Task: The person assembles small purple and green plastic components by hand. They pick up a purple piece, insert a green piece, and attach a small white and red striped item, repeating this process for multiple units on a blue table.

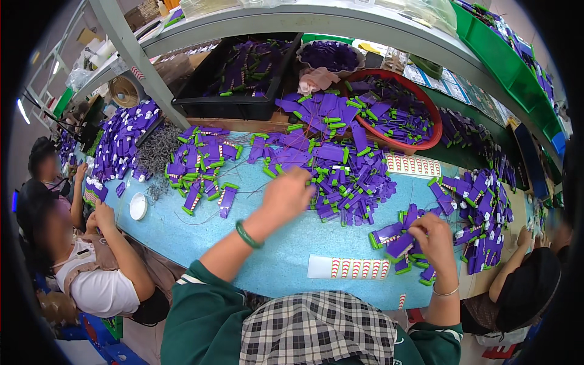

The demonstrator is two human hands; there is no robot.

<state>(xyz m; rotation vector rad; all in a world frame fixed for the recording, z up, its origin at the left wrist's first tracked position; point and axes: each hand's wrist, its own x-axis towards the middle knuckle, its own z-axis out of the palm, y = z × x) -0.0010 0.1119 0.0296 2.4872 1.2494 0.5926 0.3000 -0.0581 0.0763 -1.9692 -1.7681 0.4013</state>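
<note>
My right hand (435,241) pinches a flat purple plastic piece (399,246) between thumb and fingers, above a small heap of purple pieces with green ends (420,260). My left hand (287,198), with a green bangle at its wrist, is over the left edge of the large central pile of purple and green pieces (347,188). Motion smears its fingers, and whether they hold a piece is hidden. Between my arms on the blue tabletop lies a white sticker sheet with red and yellow curved marks (348,267).
Another sticker sheet (413,165) lies behind the pile. A black crate (237,106) and a red basin (433,115) hold more pieces at the back, under a metal shelf (304,23). A white dish (139,206) is at left. People work on both sides.
</note>
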